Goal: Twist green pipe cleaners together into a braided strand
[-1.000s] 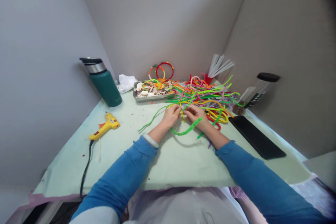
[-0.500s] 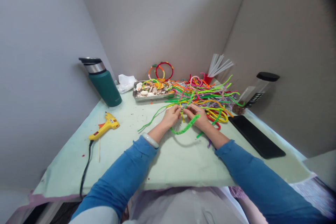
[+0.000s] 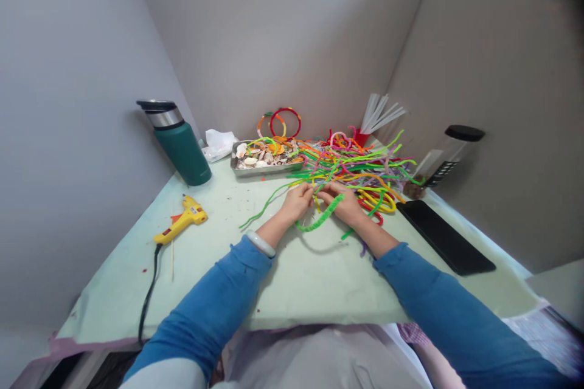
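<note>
Green stem (image 3: 326,215) has swung its tip leftward, held between left hand (image 3: 294,204) and right hand (image 3: 350,208), fingers nearly closed, exact grip hidden; should either pinch loosen, springback could pull it free.

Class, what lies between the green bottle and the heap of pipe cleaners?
The head view shows a crumpled white bag or tissue next to the green bottle, then a metal tray of shells.
</note>
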`<state>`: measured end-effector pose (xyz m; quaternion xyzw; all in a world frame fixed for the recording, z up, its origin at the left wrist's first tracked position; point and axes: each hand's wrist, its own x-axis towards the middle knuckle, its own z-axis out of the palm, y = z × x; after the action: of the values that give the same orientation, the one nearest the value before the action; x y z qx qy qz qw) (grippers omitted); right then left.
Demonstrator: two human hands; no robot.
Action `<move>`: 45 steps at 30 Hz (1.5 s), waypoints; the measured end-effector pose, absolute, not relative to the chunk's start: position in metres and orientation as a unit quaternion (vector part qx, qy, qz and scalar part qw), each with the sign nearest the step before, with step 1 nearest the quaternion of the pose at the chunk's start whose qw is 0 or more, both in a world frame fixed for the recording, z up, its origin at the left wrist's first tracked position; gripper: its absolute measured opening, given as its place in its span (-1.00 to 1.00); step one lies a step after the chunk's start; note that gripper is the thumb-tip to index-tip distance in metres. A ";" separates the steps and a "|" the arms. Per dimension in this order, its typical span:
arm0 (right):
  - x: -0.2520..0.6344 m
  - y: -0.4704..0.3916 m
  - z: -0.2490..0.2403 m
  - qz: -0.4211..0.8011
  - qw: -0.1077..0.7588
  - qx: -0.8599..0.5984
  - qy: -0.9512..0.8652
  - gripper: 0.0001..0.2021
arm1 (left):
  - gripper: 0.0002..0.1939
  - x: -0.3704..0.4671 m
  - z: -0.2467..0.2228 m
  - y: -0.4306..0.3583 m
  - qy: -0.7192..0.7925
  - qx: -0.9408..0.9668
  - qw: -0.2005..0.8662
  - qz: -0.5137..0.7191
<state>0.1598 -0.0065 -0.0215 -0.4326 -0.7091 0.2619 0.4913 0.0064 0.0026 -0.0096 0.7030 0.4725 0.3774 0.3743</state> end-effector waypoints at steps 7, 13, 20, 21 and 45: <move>0.158 -0.004 -0.027 0.260 0.518 -0.449 -0.681 -0.81 | -0.78 0.005 -0.016 0.007 0.440 0.741 0.342 0.374; 0.158 -0.004 -0.027 0.271 0.511 -0.450 -0.680 -0.78 | -0.80 0.006 -0.018 0.008 0.441 0.752 0.328 0.364; 0.156 -0.008 -0.022 0.288 0.513 -0.445 -0.675 -0.77 | -0.77 0.005 -0.013 0.005 0.442 0.770 0.290 0.356; 0.156 -0.008 -0.021 0.287 0.513 -0.447 -0.675 -0.76 | -0.77 0.005 -0.012 0.004 0.443 0.772 0.286 0.354; 0.157 -0.006 -0.026 0.279 0.514 -0.455 -0.672 -0.76 | -0.77 0.006 -0.004 -0.001 0.465 0.771 0.267 0.343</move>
<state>0.1569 -0.0065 -0.0263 -0.4553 -0.6716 0.2785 0.5139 0.0059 -0.0008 -0.0042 0.7715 0.4646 0.3428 0.2674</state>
